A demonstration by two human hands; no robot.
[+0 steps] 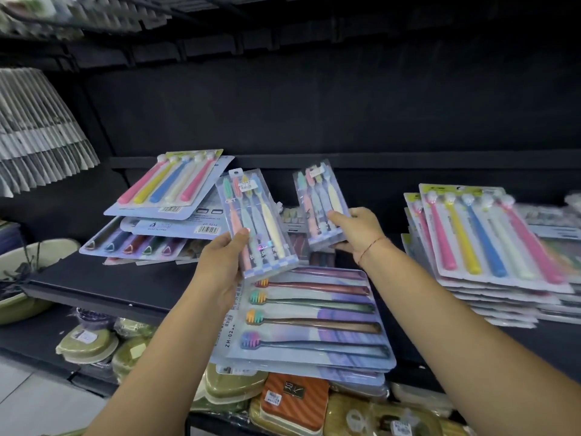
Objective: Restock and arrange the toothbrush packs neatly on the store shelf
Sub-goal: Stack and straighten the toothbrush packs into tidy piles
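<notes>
A narrow pack of pastel toothbrushes [257,221] is gripped at its lower end by the left hand [217,265], whose fingers are curled round it above the dark shelf [94,284]. At three o'clock from it, a second narrow pack [320,202] is pinched by the right hand [355,228]. Large packs [314,319] are stacked flat at six o'clock, and a taller stack [490,240] is seen further right.
</notes>
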